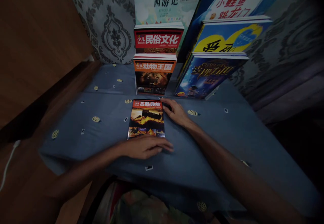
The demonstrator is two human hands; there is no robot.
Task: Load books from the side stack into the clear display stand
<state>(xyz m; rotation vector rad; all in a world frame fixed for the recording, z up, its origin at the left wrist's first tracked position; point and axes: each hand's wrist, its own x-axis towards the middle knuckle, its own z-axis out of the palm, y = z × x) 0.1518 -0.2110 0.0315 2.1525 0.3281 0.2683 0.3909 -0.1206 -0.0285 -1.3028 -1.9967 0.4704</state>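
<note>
A book (147, 118) with a red title band and a golden Great Wall picture lies flat on the cloth-covered table. Across its bottom edge rests my left hand (146, 147), fingers stretched out to the right and slightly parted, covering the lower border. My right hand (176, 113) is at the book's upper right corner, its fingers extended and the thumb apart, with fingertips at the edge. Neither hand is wrapped round anything. Just behind stands a book with a lion cover (153, 77), and behind that a red-titled book (159, 41).
To the right, a dark blue book (206, 75) stands before a yellow-and-blue book (230, 34), with taller books behind. A patterned curtain (115, 31) hangs at the back. The blue tablecloth (106, 99) bears pineapple prints. A white cable (8, 165) hangs at far left.
</note>
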